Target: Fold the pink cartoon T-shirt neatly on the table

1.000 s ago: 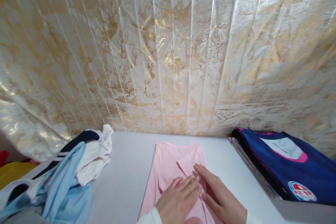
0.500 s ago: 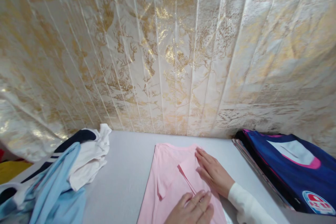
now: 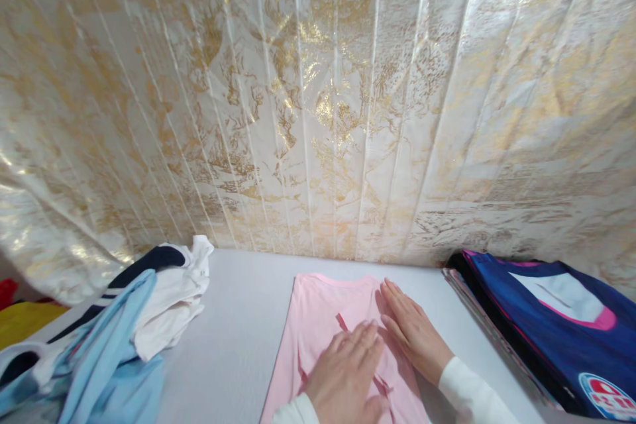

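We see the pink shirt point(image 3: 318, 305) in the middle of the bench point(image 3: 233, 331). Our left hand point(image 3: 345, 368) lies flat over it, our right hand point(image 3: 415, 328) flat along its right edge; neither grips anything. It seems light and soft, best held by both side edges.

Left hand point(image 3: 348, 371) and right hand point(image 3: 417, 331): both bare, fingers slender. Left sleeve point(image 3: 297, 411): white, long, ending at the wrist; short section visible at the near edge. Right sleeve point(image 3: 470, 387): matching white, plain, softly creased; longer section visible. Fingernails: blurred, finish undetermined.
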Demonstrator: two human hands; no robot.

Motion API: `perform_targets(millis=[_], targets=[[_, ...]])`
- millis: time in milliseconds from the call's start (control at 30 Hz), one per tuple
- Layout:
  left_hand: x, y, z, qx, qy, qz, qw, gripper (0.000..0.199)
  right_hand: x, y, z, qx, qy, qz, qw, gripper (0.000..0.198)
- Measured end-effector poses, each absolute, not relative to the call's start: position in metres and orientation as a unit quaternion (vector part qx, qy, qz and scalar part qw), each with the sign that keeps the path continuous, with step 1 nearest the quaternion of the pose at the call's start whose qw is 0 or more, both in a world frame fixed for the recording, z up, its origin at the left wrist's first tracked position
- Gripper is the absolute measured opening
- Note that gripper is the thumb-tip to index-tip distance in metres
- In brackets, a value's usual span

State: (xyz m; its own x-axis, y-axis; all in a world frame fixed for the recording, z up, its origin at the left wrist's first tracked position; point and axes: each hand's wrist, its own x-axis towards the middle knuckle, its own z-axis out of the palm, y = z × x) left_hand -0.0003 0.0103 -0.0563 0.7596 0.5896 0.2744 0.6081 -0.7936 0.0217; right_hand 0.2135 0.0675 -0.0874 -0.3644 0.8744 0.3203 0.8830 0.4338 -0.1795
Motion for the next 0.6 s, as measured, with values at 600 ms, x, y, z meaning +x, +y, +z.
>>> perform_targets(millis=[600], targets=[[-0.015, 0.063, -0.023, -0.866, -0.465, -0.158, -0.097, 0.028, 0.158, 0.025, -0.103, -0.580, -0.786, -0.099, 0.189, 0.076]])
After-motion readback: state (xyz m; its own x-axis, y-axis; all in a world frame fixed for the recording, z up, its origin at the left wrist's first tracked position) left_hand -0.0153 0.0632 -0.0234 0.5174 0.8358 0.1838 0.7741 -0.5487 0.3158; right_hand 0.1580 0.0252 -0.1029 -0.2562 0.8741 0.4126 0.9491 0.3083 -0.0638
